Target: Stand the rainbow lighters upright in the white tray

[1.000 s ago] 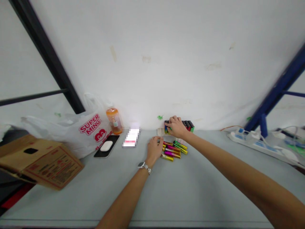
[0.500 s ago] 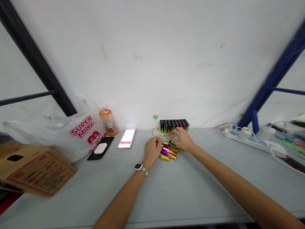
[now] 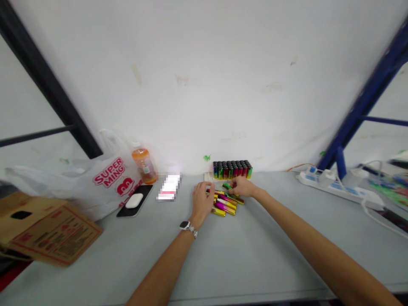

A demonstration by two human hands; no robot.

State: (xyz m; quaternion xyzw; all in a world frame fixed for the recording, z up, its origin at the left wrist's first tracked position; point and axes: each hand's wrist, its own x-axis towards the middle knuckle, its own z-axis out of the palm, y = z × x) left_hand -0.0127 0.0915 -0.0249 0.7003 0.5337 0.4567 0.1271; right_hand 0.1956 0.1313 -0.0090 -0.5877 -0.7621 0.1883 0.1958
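Note:
A loose pile of shiny lighters [image 3: 226, 205], in yellow, magenta and green metallic colours, lies on the grey table. My left hand [image 3: 203, 199], wearing a watch on its wrist, rests at the pile's left side with its fingers apart, touching the lighters nearest it. My right hand [image 3: 242, 187] pinches a green lighter [image 3: 227, 186] at the pile's back edge. Behind both hands, several lighters with black tops [image 3: 232, 169] stand upright in tight rows. They are in a white gridded tray [image 3: 208, 175], whose left end shows.
To the left are a cardboard box [image 3: 57, 231], a white plastic bag [image 3: 83, 178], an orange drink bottle [image 3: 145, 163], a dark phone [image 3: 140, 202] with a white case [image 3: 134, 200] on it, and a bright blurred screen [image 3: 169, 187]. A power strip [image 3: 341, 189] lies right.
My right hand has closed on the green lighter and lowered slightly, tilting the lighter out to the left. My left hand has barely moved. The view has shifted a little.

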